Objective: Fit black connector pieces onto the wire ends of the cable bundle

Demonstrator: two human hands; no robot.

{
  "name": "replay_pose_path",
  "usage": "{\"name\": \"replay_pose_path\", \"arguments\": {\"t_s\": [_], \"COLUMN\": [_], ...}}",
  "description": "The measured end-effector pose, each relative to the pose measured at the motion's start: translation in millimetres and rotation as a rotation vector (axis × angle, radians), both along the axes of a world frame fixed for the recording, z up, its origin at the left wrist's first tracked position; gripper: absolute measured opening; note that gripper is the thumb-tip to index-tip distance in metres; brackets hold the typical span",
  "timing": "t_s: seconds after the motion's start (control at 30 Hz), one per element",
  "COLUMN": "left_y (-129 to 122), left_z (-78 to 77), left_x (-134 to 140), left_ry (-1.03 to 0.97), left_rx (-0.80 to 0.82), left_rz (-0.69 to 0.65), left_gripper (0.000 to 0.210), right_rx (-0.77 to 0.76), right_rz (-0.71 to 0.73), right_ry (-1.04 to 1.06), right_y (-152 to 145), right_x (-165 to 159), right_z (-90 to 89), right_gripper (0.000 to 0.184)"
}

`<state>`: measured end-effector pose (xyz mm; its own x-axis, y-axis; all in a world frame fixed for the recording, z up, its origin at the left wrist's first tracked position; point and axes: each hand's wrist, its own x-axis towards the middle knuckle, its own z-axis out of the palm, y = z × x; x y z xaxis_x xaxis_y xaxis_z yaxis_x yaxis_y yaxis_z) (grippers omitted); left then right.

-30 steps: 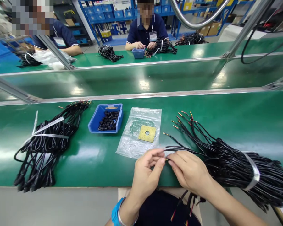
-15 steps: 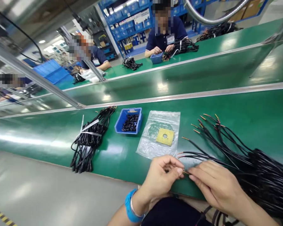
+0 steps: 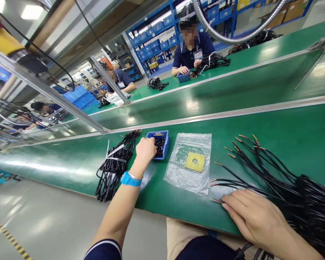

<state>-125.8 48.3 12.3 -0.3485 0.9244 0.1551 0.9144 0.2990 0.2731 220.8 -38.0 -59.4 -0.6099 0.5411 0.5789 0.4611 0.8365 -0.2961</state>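
My left hand (image 3: 146, 150) reaches into the near-left side of a small blue bin (image 3: 165, 146) that holds several small black parts (image 3: 159, 145). Its fingertips are hidden in the bin, so I cannot see whether they grip a part. My right hand (image 3: 251, 211) is closed on a black cable at the table's front edge. The cable's stripped wire ends (image 3: 216, 200) stick out leftward past the thumb and fingers. Beyond that hand, more black cables (image 3: 249, 164) fan out with bare coloured ends, running back to a thick bundle (image 3: 311, 202) on the right.
A clear zip bag (image 3: 176, 177) with a yellow square (image 3: 195, 162) on it lies between my hands. Left of the bin is a tied bundle of black cables (image 3: 115, 162). Metal rails (image 3: 206, 117) run behind. Two people (image 3: 192, 47) sit across the line, others farther left.
My left hand has left the wire ends by my right hand and moved left into the blue bin. The right hand still holds the cable. The view has shifted slightly.
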Motion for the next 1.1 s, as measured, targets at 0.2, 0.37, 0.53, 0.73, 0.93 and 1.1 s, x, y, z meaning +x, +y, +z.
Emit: {"name": "replay_pose_path", "arguments": {"t_s": [0.2, 0.37, 0.53, 0.73, 0.93, 1.1], "left_y": [-15.3, -38.3, -36.6, -17.7, -24.5, -76.8], "left_z": [11.2, 11.7, -7.5, -18.2, -20.3, -28.7], "left_x": [6.0, 40.6, 90.9, 120.0, 121.6, 131.7], "left_ry": [-0.168, -0.537, -0.598, -0.157, -0.185, -1.005], "left_rx": [0.076, 0.049, -0.035, -0.163, -0.146, -0.057], "left_rz": [-0.085, -0.298, -0.585, -0.687, -0.661, -0.508], "left_gripper": [0.024, 0.025, 0.018, 0.043, 0.036, 0.019], "right_rx": [-0.024, -0.042, -0.044, -0.062, -0.077, -0.110], "right_rz": [-0.012, -0.030, -0.034, -0.042, -0.041, 0.006], "right_ry": [0.007, -0.007, -0.020, -0.029, 0.093, 0.297], "right_y": [0.4, -0.5, -0.8, -1.1, -0.7, -1.4], "right_x": [-1.9, -2.3, -1.3, -1.7, -0.7, 0.8], "right_z": [0.3, -2.8, -3.2, 0.2, 3.0, 11.4], "right_gripper": [0.024, 0.023, 0.023, 0.023, 0.017, 0.015]}}
